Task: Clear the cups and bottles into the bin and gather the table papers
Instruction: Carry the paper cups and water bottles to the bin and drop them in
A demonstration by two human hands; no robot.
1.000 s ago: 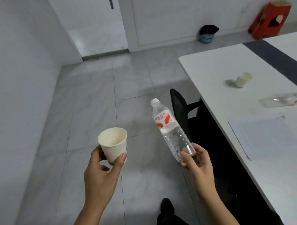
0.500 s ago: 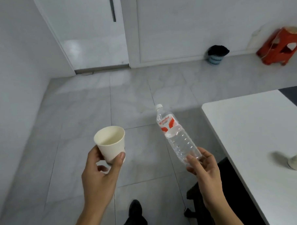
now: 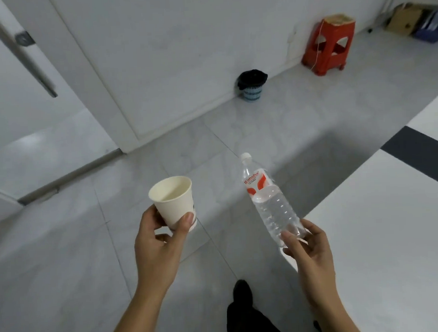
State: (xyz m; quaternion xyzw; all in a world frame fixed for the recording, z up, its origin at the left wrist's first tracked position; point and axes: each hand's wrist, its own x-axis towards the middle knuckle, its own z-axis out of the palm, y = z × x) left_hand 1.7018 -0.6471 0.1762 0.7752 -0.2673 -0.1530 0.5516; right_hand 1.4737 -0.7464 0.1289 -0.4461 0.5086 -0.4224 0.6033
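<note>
Paper cup [image 3: 173, 200] sits upright in the left hand [image 3: 158, 246], thumb and fingers closed around its lower half. Right hand [image 3: 308, 249] pinches the base of a clear water bottle [image 3: 269, 201] with fingertips only, rest of the hand half open, cap end tilted up and away; red-and-white label, cap on, looks near empty.

Bin [image 3: 252, 85]: small blue slatted basket with a black liner, on the floor against the far wall, well apart from both hands.

Risks, my read:
- Bottle grip is shallow and at one end, so a swing or a toss could let it slip or roll off across the tiles.
- Bin mouth looks narrow; dropping both at once could bounce one out.
- Can't tell if the cup holds any liquid. If so, tipping it spills.

Room: pale grey glossy tile floor, white walls, door at left, red plastic stool [image 3: 329, 41] near the bin. White table [image 3: 381, 234] at right; no papers in view.
</note>
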